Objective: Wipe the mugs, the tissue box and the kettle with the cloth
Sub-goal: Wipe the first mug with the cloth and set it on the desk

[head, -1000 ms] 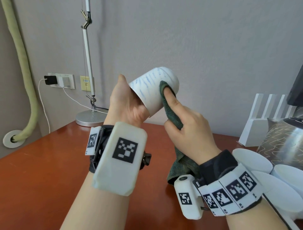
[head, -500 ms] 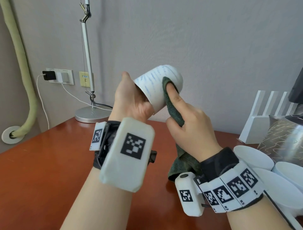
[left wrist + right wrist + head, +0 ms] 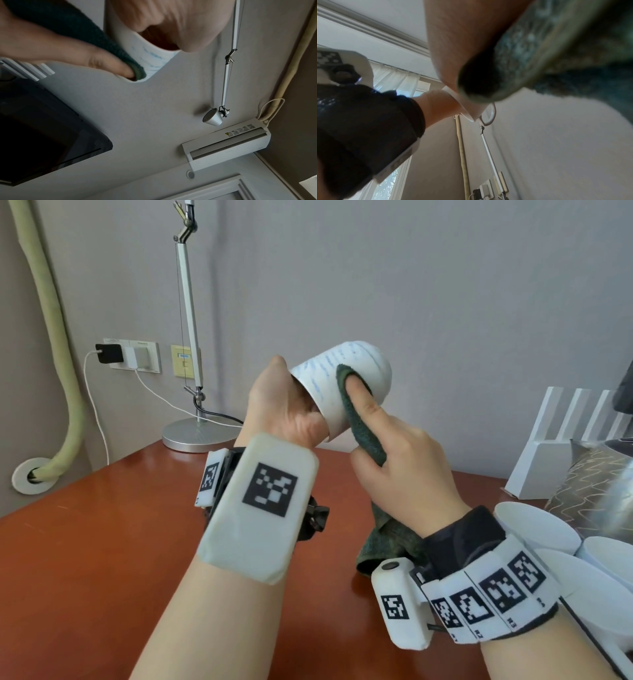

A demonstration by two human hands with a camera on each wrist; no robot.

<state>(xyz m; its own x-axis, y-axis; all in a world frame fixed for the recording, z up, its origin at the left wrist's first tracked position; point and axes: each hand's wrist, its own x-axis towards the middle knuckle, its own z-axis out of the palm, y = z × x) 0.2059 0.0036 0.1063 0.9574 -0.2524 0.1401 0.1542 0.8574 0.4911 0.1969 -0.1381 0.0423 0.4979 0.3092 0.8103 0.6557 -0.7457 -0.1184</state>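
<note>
A white mug (image 3: 346, 378) with faint blue lines is held up above the table, its mouth toward me. My left hand (image 3: 284, 409) grips it at the rim, fingers reaching inside; the left wrist view shows the mug (image 3: 147, 54) from below. My right hand (image 3: 394, 460) holds a dark green cloth (image 3: 363, 433) and presses it on the mug's side with the index finger. The cloth (image 3: 556, 47) fills the right wrist view, and the mug's handle (image 3: 489, 115) shows there. More white mugs (image 3: 534, 525) and a shiny kettle (image 3: 596, 491) stand at the right edge.
The reddish wooden table (image 3: 102, 559) spreads below my arms. A desk lamp's base (image 3: 198, 436) and cable stand at the back left by wall sockets (image 3: 133, 354). A white slatted stand (image 3: 561, 446) sits at the back right, behind the kettle.
Both hands with the mug have shifted slightly up and right. The cloth under my index finger has slid a little along the mug's side.
</note>
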